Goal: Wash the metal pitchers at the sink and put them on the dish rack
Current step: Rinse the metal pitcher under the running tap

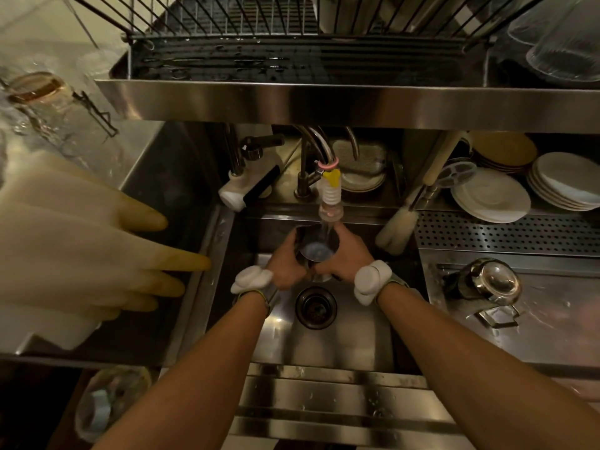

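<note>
Near the centre of the frame, one metal pitcher (316, 246) is held over the sink (341, 332), its open mouth tilted toward the camera and set directly under the tap nozzle (330, 203). A thin stream of water runs from the nozzle into the pitcher, and its inside bottom shows pale blue.

Two bare hands hold it. The left hand (285, 263) wraps the pitcher's left side with fingers curled tight against the wall. The right hand (349, 254) clamps the right side, fingers closed around the body and thumb low near the base. Each wrist carries one white padded band, two in all.

Just below the hands lies the single round sink drain (316, 307).

The dish rack (292, 53) spans the top of the frame, its wire tines wet with droplets and its steel front edge running the full width. At the upper right, two clear ribbed glasses (565, 50) lie in the rack.

One large pale rubber glove (87, 251) with yellowed fingertips fills the left of the frame, fingers pointing right. Above it, at the upper left, sits one clear glass jar (42, 95) with a wire clasp.

On the right, behind the perforated drain panel, are three stacks of white plates (565, 183), and one bottle brush (397, 227) leans beside the sink. At the right edge, one lidded steel pot (487, 282) lies on the wet counter.
</note>
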Tool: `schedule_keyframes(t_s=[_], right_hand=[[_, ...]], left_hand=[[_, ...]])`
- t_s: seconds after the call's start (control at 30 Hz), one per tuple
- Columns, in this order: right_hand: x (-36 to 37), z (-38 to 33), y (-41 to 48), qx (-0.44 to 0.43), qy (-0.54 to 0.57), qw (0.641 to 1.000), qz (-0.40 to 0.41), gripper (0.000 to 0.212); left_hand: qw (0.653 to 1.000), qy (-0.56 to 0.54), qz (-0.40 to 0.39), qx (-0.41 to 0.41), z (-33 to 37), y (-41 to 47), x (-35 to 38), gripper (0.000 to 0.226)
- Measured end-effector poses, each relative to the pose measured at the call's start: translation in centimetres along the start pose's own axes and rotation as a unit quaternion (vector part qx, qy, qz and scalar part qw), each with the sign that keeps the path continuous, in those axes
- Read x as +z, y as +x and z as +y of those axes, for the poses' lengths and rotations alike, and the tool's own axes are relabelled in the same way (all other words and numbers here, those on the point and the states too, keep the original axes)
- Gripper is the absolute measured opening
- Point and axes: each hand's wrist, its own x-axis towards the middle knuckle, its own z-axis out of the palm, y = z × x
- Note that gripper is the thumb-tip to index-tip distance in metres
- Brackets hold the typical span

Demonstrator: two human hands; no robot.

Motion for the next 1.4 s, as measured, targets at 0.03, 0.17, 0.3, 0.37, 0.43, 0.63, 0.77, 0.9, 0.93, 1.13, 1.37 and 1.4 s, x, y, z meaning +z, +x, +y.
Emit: schedule_keyframes(t_s=[0.03, 0.17, 0.3, 0.37, 0.43, 0.63, 0.77, 0.9, 0.93, 1.13, 1.37, 1.4], right_hand=[[-0.3, 0.2, -0.2, 0.0, 0.012, 1.0, 0.002, 0.083], [-0.9, 0.8, -0.9, 0.03, 0.047, 0.998, 0.018, 0.1], [-1.5, 1.5, -1.1, 0.037, 0.055, 0.997, 0.04, 0.092], [-1.6, 1.8, -0.8, 0.024, 0.063, 0.997, 0.041, 0.09], [-1.6, 1.9, -0.3, 0.024, 0.055, 0.998, 0.021, 0.094], [-1.2, 1.2, 0.5, 0.032, -0.037, 0.999, -0.008, 0.098], [-0.6, 1.1, 1.0, 0.034, -0.059, 0.998, 0.01, 0.094], [-0.2, 1.0, 1.0, 0.035, -0.04, 0.998, 0.018, 0.094], [-0.1, 1.0, 0.9, 0.029, -0.043, 0.999, 0.018, 0.094], [-0.9, 1.9, 0.7, 0.038, -0.046, 0.998, 0.027, 0.086], [0.2, 1.4, 0.3, 0.032, -0.024, 0.999, 0.011, 0.091], [-0.1, 1.7, 0.2, 0.036, -0.022, 0.999, 0.016, 0.093]], left_hand=[[0.999, -0.015, 0.043, -0.023, 0.2, 0.2, 0.0, 0.064], [0.992, 0.058, -0.096, 0.065, -0.9, -0.2, 0.9, 0.111], [0.991, 0.048, -0.099, 0.071, -0.9, 0.7, 1.1, 0.108], [0.992, 0.036, -0.093, 0.075, -0.9, 1.1, 1.3, 0.103], [0.994, 0.033, -0.075, 0.077, -1.2, 1.0, 1.3, 0.103], [0.993, 0.04, -0.058, 0.093, -1.9, 1.5, 0.7, 0.1], [0.99, 0.02, -0.08, 0.111, -1.9, 1.8, 0.3, 0.086], [0.993, 0.016, -0.056, 0.102, -1.7, 2.2, 0.2, 0.066], [0.994, 0.015, -0.051, 0.1, -1.7, 2.1, 0.2, 0.062], [0.996, -0.001, -0.049, 0.074, -1.7, 2.1, 0.9, 0.063], [0.995, 0.098, -0.012, -0.025, -2.6, 2.1, -0.8, 0.056], [0.993, 0.108, -0.021, -0.029, -2.8, 2.1, -1.0, 0.055]])
